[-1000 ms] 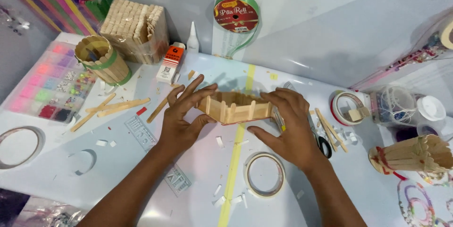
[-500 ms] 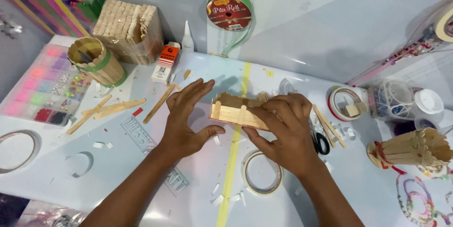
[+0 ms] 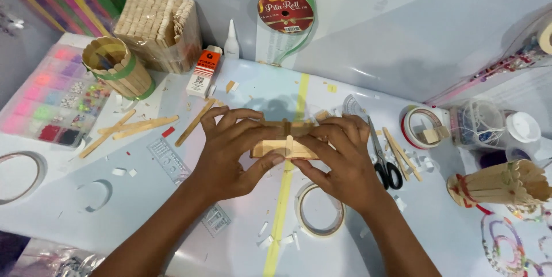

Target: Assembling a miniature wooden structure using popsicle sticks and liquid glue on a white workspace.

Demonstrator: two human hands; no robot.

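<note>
A small open box of wooden craft sticks (image 3: 286, 146) is held just above the white table (image 3: 144, 196) at its middle. My left hand (image 3: 230, 150) grips its left side, with the thumb under the near wall. My right hand (image 3: 339, 159) grips its right side, fingers curled over the top edge. Both hands hide most of the box; only its near wall and a bit of the far rim show.
A tape roll (image 3: 320, 209) lies just below my right hand, scissors (image 3: 382, 165) to its right. Loose sticks (image 3: 138, 129), a stick cup (image 3: 118, 73), a stick bundle (image 3: 158, 27), a glue box (image 3: 204, 73) and a bead tray (image 3: 52, 101) sit at left. Another stick holder (image 3: 503, 185) lies right.
My left hand has closed back onto the stick box after being open beside it. The box has been turned and lowered, so its near wall now faces me.
</note>
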